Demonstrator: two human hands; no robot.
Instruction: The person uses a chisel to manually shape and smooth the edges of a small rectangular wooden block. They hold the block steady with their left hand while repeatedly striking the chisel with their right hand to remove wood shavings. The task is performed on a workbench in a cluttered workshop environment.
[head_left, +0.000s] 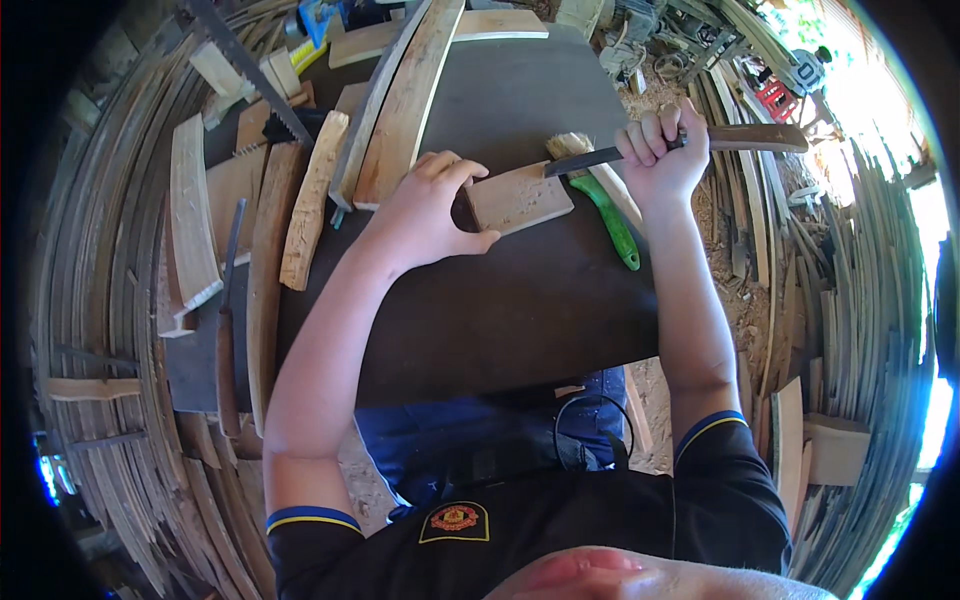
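Note:
A small flat block of pale wood [522, 202] lies on the dark tabletop in front of me. My left hand [422, 212] grips its left end, thumb on the near side and fingers on the far side. In my right hand [664, 152] is a chisel [757, 138], its wooden handle pointing out to the right. The fist is wrapped round it close to where the metal begins. The flat grey blade reaches left, and its tip touches the block's far right corner. Small crumbs of wood sit on the block. Just right of the block lies a brush with a green handle [612, 228].
Two long boards [410, 105] stretch away behind my left hand. Toward the table's left lie a rough wood piece [314, 205], a dark wooden bar [272, 280], a slim wooden-handled tool [227, 360] and a handsaw [250, 70]. Stacked strips [860, 310] flank the right side.

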